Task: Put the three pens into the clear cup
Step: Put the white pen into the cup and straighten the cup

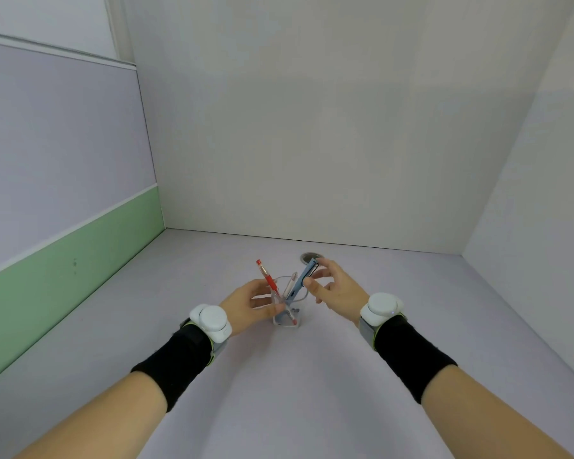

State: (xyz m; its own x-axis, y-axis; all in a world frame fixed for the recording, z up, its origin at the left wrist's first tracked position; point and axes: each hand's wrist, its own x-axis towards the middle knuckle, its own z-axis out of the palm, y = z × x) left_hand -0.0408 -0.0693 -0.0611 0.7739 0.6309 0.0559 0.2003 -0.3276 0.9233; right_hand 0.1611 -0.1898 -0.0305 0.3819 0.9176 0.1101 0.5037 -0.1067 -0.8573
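Three pens stand in the clear cup [287, 314] right now, all leaning, fanned apart at their tops. Starting on the left: my left hand [251, 304] is wrapped around the cup's left side, fingers curled onto its wall, thumb reaching across the front — that grip is closed on the cup. A white tracker [211, 321] sits on my left wrist above a black sleeve band [176, 359]. Next, the red pen [268, 278] tilts up and to the left, its cap well above the rim. Just beside it, the clear pen [290, 283] stands nearly upright in the middle. Then the blue pen [303, 279] leans to the right, and my right hand [337, 288] has thumb and forefinger pinched on its upper end — grip clamped on the blue pen. Behind it, a round grommet [309, 257] sits in the pale tabletop [312, 376]. Another white tracker [381, 308] rides my right wrist.
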